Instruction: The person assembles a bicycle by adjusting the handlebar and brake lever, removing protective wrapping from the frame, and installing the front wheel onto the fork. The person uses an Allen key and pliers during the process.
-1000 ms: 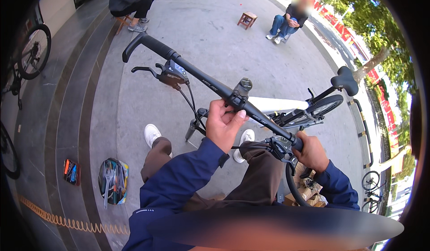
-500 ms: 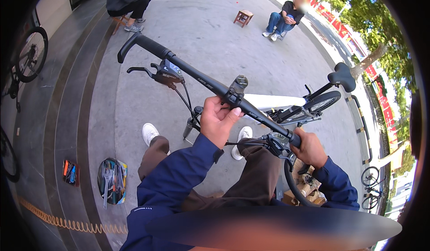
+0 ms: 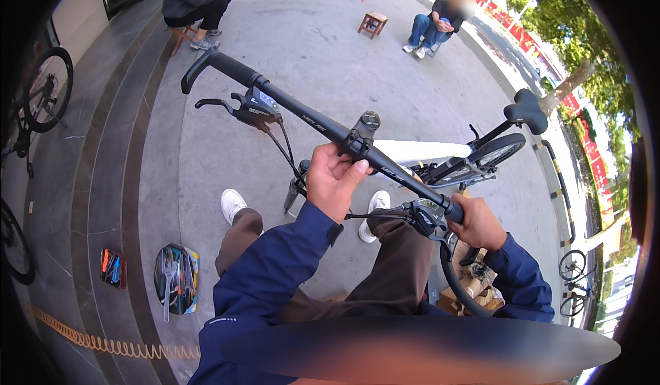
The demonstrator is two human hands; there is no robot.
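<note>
"Black metal, that handlebar [image 3: 306, 115]. How does it lie?"

"Slantwise through the middle of the scene, one end far left, the other near right. The white frame tube [image 3: 426, 152] runs off to the right behind it, towards the black saddle [image 3: 526, 112]."

"What is the left hand [image 3: 331, 185] doing?"

"It's at the stem clamp [image 3: 360, 141], fingers bent and thumb drawn in close on the near side. A narrow grip, though I can't tell whether anything small is pinched inside."

"And the right hand [image 3: 479, 221]?"

"Its grip is wrapped round the near right end of the bar, just beside the right brake lever unit [image 3: 428, 218]."

"There's a second one?"

"Yes, a left brake lever unit [image 3: 258, 112], on the bar's near side, towards the far left."

"Anything on the ground?"

"Near left, a tool pouch [image 3: 195, 275] and, further left, a small tray [image 3: 122, 282] of orange and blue tools. A wooden stool [image 3: 372, 24] stands far off."
</note>
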